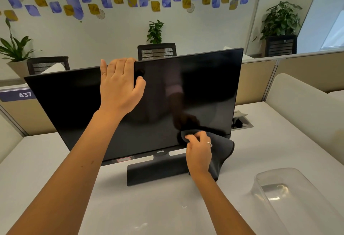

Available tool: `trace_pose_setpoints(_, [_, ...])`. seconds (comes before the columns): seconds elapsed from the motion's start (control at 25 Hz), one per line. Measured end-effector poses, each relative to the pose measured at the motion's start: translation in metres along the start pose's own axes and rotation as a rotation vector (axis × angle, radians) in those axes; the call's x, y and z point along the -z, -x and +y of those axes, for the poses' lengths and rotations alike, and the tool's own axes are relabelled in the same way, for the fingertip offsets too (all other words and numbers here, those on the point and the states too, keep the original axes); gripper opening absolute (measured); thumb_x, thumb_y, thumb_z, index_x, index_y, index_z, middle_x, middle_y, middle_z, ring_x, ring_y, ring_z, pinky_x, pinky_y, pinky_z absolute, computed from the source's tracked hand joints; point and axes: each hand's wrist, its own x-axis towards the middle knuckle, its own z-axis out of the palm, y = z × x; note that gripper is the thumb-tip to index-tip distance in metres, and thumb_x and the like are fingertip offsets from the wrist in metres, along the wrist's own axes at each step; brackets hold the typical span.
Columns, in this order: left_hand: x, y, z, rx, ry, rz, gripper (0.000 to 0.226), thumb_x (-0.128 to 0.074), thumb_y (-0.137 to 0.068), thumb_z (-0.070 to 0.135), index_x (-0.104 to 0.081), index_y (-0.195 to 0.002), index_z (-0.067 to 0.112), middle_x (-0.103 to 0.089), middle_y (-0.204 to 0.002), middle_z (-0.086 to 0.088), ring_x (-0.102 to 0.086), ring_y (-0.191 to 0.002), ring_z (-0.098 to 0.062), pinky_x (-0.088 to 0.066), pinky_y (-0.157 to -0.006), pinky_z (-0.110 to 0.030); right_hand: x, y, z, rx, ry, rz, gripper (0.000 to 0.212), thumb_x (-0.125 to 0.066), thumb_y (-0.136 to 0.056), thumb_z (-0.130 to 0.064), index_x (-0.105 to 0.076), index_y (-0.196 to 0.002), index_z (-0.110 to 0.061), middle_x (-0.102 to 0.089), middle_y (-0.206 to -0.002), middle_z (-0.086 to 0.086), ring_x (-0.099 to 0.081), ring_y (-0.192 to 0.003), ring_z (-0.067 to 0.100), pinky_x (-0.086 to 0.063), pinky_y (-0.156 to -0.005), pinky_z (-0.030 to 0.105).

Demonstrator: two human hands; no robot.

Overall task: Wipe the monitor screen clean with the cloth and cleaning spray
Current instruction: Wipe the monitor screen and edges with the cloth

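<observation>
Left hand grips tilted-back monitor; right hand presses cloth.

The left hand reaches up with the arm stretched forward, its fingers hooked over a top edge and the thumb spread to the side. The right hand is lower, fingers curled and pinching, with a thin ring on one finger.

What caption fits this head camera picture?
Left hand steadies the monitor while right hand wipes its lower screen with a dark cloth.
</observation>
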Motion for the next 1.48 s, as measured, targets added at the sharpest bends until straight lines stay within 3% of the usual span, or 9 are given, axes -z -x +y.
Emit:
trace_pose_setpoints(0.08, [0.001,0.0,0.001,0.004,0.002,0.0,0.047,-0.036,-0.086,0.033,-0.045,-0.126,0.011,-0.052,-0.126,-0.01,-0.039,-0.126,-0.028,-0.003,-0.116,-0.048,-0.001,0.001,0.002,-0.031,0.002,-0.064,0.012,-0.066,-0.085,-0.011,-0.068,-0.095,-0.007,-0.059,-0.096,0.007,-0.057,-0.089,0.024,-0.04,-0.058,0.005])
trace_pose_setpoints(0.2, [0.002,0.001,0.0,0.006,0.007,-0.004,0.047,-0.036,-0.086,0.033,-0.045,-0.126,0.01,-0.052,-0.126,-0.01,-0.039,-0.125,-0.029,-0.003,-0.116,-0.049,0.005,-0.006,0.002,0.032,0.027,-0.044,0.015,-0.065,-0.085,-0.007,-0.069,-0.098,-0.004,-0.062,-0.099,0.014,-0.057,-0.09,0.028,-0.053,-0.062,0.025])
trace_pose_setpoints(0.28, [0.002,0.002,0.0,0.005,0.012,-0.003,0.047,-0.036,-0.085,0.032,-0.045,-0.126,0.011,-0.052,-0.125,-0.01,-0.038,-0.125,-0.029,-0.003,-0.116,-0.048,0.016,-0.018,-0.001,0.016,-0.03,0.054,0.019,-0.062,-0.086,-0.006,-0.068,-0.104,-0.003,-0.062,-0.101,0.017,-0.059,-0.089,0.029,-0.055,-0.065,0.03])
trace_pose_setpoints(0.44, [0.0,0.001,0.0,0.014,0.022,0.004,0.046,-0.035,-0.085,0.032,-0.045,-0.125,0.011,-0.052,-0.126,-0.011,-0.038,-0.126,-0.029,-0.002,-0.116,-0.048,0.044,-0.063,-0.008,0.059,-0.1,0.262,0.024,-0.057,-0.088,-0.004,-0.064,-0.11,-0.003,-0.058,-0.1,0.015,-0.057,-0.084,0.023,-0.052,-0.063,0.027])
trace_pose_setpoints(0.56, [0.0,0.0,0.0,0.02,0.033,0.005,0.046,-0.034,-0.085,0.032,-0.045,-0.124,0.011,-0.052,-0.126,-0.011,-0.037,-0.126,-0.029,-0.001,-0.116,-0.048,0.065,-0.096,-0.007,0.048,-0.126,0.324,0.025,-0.056,-0.089,-0.008,-0.062,-0.114,-0.008,-0.057,-0.105,0.013,-0.056,-0.089,0.02,-0.05,-0.071,0.022])
trace_pose_setpoints(0.76, [-0.003,0.0,0.001,0.015,0.027,0.008,0.046,-0.034,-0.084,0.032,-0.045,-0.124,0.01,-0.052,-0.124,-0.011,-0.037,-0.125,-0.029,-0.002,-0.116,-0.049,0.072,-0.1,0.016,0.125,-0.05,0.238,0.023,-0.061,-0.088,-0.011,-0.064,-0.11,-0.008,-0.059,-0.106,0.015,-0.058,-0.091,0.024,-0.049,-0.071,0.022])
trace_pose_setpoints(0.92, [-0.004,0.0,0.002,0.028,0.032,0.008,0.047,-0.033,-0.082,0.03,-0.045,-0.123,0.01,-0.052,-0.124,-0.011,-0.036,-0.126,-0.029,-0.001,-0.116,-0.049,0.06,-0.077,0.045,0.085,0.043,0.071,0.02,-0.06,-0.087,-0.011,-0.063,-0.107,-0.009,-0.058,-0.107,0.014,-0.057,-0.094,0.027,-0.056,-0.072,0.03])
trace_pose_setpoints(1.08, [-0.001,-0.003,0.005,0.067,0.057,-0.007,0.051,-0.03,-0.078,0.026,-0.045,-0.124,0.009,-0.051,-0.127,-0.012,-0.033,-0.128,-0.029,0.003,-0.115,-0.047,0.053,-0.062,0.067,0.027,0.013,0.013,0.023,-0.06,-0.087,-0.012,-0.063,-0.11,-0.007,-0.059,-0.11,0.015,-0.057,-0.096,0.027,-0.052,-0.075,0.026])
trace_pose_setpoints(1.48, [-0.001,-0.004,0.005,0.079,0.056,-0.025,0.053,-0.03,-0.076,0.024,-0.044,-0.126,0.009,-0.049,-0.128,-0.013,-0.031,-0.13,-0.029,0.007,-0.114,-0.045,0.094,-0.138,0.02,0.079,-0.188,0.342,0.029,-0.058,-0.089,-0.011,-0.06,-0.117,-0.006,-0.057,-0.11,0.015,-0.056,-0.093,0.018,-0.05,-0.079,0.022])
